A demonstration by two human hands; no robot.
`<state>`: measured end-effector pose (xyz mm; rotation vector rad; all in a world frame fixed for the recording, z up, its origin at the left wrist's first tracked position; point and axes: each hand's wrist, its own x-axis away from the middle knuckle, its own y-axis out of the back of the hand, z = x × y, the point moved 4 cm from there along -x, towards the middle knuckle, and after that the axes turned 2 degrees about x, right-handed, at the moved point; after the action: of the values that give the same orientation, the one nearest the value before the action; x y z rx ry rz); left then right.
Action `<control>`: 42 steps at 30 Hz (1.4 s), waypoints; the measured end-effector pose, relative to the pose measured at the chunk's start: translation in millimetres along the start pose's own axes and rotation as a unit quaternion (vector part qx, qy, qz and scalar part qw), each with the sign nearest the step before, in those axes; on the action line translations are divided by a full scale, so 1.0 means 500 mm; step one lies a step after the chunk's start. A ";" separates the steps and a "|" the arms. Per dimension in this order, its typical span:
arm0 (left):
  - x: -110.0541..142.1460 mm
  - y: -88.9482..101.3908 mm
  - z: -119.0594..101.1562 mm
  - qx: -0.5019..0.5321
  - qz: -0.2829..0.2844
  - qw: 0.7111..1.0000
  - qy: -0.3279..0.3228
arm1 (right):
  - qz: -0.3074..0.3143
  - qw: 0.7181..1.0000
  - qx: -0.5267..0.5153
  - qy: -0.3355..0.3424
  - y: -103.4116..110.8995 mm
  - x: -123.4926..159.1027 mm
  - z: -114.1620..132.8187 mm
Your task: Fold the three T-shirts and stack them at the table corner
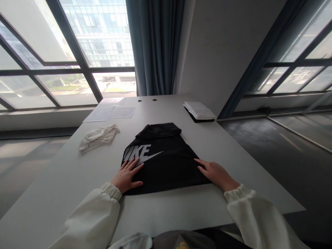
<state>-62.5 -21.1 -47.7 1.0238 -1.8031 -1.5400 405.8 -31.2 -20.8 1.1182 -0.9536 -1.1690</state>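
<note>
A black garment (166,160) with a white printed logo lies folded flat on the white table (181,204), its far end folded back over itself. My left hand (127,175) rests flat on the garment's near left corner, fingers spread, partly over the logo. My right hand (215,173) lies flat on the near right edge, fingers pointing left. Neither hand grips anything. Both arms wear cream sleeves with gathered cuffs.
A crumpled white cloth (98,137) lies to the left of the garment. Paper sheets (110,112) sit at the far left, and a white book on a dark pad (199,111) at the far right. Windows, a curtain and a wall stand beyond the table.
</note>
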 end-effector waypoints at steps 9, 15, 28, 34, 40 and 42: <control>0.028 0.002 -0.013 -0.005 0.011 1.000 -0.021 | 0.025 0.999 -0.002 0.027 0.016 -0.003 -0.001; -0.067 0.071 -0.017 -0.007 -0.008 1.000 -0.013 | -0.004 0.988 0.022 0.152 0.041 -0.103 0.113; -0.357 0.033 -0.086 0.018 -0.123 0.968 0.218 | -0.110 0.993 0.031 0.040 -0.051 -0.337 0.302; -0.335 0.023 -0.047 0.019 -0.165 0.950 0.266 | -0.144 0.989 0.025 -0.007 -0.060 -0.350 0.246; -0.342 0.008 -0.042 0.015 -0.154 0.959 0.235 | -0.117 0.993 0.021 -0.021 -0.088 -0.384 0.214; -0.345 0.003 -0.040 0.018 -0.123 0.963 0.240 | -0.094 0.994 0.022 -0.043 -0.100 -0.399 0.200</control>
<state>49.2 110.5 -30.9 1.5333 -1.4084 -1.2496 267.4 148.3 -49.7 1.2205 -0.9592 -1.3642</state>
